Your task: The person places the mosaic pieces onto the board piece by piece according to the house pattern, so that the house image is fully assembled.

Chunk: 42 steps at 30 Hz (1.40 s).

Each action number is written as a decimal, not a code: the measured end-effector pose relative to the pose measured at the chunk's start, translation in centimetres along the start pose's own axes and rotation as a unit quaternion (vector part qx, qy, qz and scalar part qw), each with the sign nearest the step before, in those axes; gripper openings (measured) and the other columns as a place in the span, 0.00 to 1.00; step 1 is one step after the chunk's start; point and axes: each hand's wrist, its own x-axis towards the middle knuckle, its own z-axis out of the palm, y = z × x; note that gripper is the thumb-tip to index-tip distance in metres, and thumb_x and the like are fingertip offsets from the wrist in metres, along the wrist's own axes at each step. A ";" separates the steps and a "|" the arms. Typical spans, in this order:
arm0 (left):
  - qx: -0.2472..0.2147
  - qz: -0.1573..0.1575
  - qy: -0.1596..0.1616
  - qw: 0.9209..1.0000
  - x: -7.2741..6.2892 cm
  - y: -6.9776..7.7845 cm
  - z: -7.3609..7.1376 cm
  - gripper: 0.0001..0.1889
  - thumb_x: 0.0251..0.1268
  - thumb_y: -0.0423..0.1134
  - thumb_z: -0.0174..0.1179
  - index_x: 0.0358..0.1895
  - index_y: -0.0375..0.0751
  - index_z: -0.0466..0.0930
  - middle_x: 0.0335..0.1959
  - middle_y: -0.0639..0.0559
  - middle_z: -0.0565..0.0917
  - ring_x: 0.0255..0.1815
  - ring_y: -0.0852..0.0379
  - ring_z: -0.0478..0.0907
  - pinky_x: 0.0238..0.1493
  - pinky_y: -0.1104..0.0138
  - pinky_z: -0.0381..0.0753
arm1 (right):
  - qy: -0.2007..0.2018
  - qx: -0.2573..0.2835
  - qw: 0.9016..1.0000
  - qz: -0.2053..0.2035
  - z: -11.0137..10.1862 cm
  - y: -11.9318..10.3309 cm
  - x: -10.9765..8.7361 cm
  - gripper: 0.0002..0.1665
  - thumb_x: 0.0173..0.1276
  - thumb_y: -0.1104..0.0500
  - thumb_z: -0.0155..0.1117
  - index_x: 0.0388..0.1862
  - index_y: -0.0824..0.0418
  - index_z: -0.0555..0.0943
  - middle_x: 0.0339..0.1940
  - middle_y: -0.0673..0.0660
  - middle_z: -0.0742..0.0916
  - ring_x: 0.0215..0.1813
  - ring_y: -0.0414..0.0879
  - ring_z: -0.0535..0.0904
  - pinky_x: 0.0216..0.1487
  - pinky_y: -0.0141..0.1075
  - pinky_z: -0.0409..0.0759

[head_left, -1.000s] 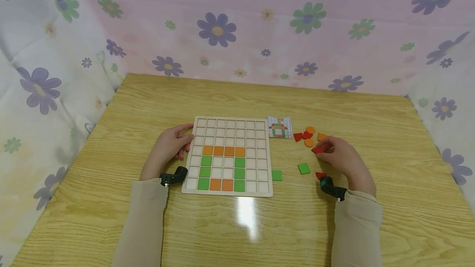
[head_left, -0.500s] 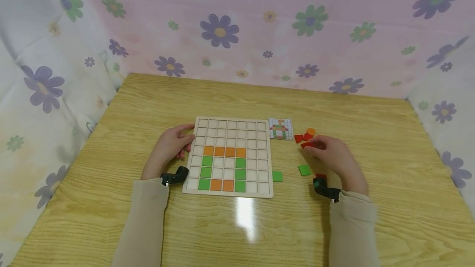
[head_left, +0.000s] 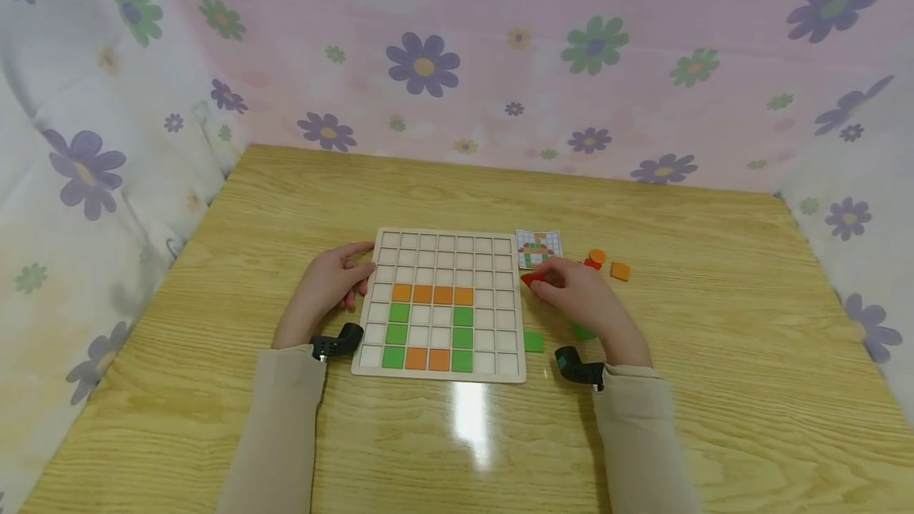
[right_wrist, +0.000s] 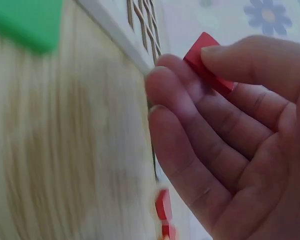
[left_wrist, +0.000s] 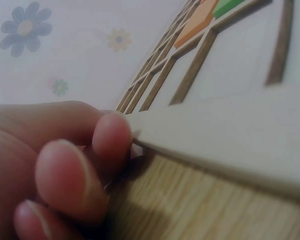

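In the head view a pale wooden grid board (head_left: 435,376) lies on the table, with orange tiles (head_left: 423,293) and green tiles (head_left: 462,338) set in some of its squares. At its left edge is my left hand (head_left: 327,288); the left wrist view shows fingertips (left_wrist: 114,137) right against the board's side (left_wrist: 205,162), the other fingers loosely bent. My right hand (head_left: 581,292) pinches a red tile (head_left: 531,279), pointed in the head view, between thumb and fingers, just off the board's right edge. Up close, the right wrist view shows this red tile (right_wrist: 205,62) under the thumb.
A small pattern card (head_left: 539,241) touches the board's upper right corner. Beyond the right hand are an orange disc (head_left: 597,256), red pieces (head_left: 592,265) and an orange square (head_left: 620,271). One green tile (head_left: 533,341) lies by the board; another (head_left: 582,332) is partly covered by the hand.
My right hand has carried the red tile leftward, from beside the loose pieces to the board's right edge. The orange square shows again. My left hand stays at the board's edge.
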 end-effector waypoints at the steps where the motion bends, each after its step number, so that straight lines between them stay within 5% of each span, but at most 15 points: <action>1: 0.001 0.001 0.000 1.000 0.0 0.0 0.0 0.24 0.63 0.48 0.54 0.63 0.56 0.65 0.20 0.43 0.78 0.10 0.54 0.71 0.11 0.64 0.72 | -0.002 -0.008 1.000 -0.005 0.2 -0.3 0.1 0.14 0.63 0.51 0.58 0.45 0.55 0.77 0.39 0.53 0.82 0.41 0.47 0.75 0.44 0.42 0.73; 14: 0.003 0.004 -0.007 1.000 0.0 0.1 -0.1 0.24 0.63 0.46 0.53 0.63 0.55 0.64 0.20 0.43 0.78 0.09 0.54 0.70 0.11 0.64 0.72 | -0.054 -0.005 0.997 -0.058 3.0 -3.9 1.6 0.04 0.58 0.52 0.60 0.31 0.48 0.80 0.28 0.44 0.82 0.33 0.42 0.74 0.37 0.36 0.72; 22: 0.001 0.004 -0.005 1.000 0.2 0.0 0.1 0.24 0.63 0.48 0.54 0.63 0.57 0.64 0.20 0.43 0.78 0.09 0.54 0.70 0.12 0.65 0.72 | -0.098 0.045 0.993 -0.056 3.8 -5.8 2.1 0.02 0.59 0.55 0.59 0.30 0.51 0.78 0.26 0.45 0.83 0.28 0.39 0.79 0.39 0.36 0.74; 36: 0.002 -0.002 0.000 1.000 0.2 -0.1 -0.1 0.24 0.63 0.47 0.54 0.63 0.57 0.65 0.19 0.43 0.77 0.09 0.54 0.69 0.11 0.64 0.72 | -0.055 0.026 0.992 -0.109 5.8 -8.0 4.3 0.10 0.62 0.51 0.58 0.42 0.49 0.80 0.26 0.45 0.80 0.29 0.41 0.73 0.34 0.35 0.72; 42: 0.005 0.000 -0.002 1.000 0.3 -0.1 0.0 0.24 0.63 0.47 0.54 0.63 0.56 0.65 0.19 0.43 0.78 0.09 0.54 0.70 0.11 0.64 0.72 | -0.042 0.023 0.992 -0.113 6.7 -9.0 4.8 0.11 0.62 0.50 0.59 0.42 0.48 0.83 0.37 0.43 0.82 0.39 0.38 0.73 0.46 0.34 0.71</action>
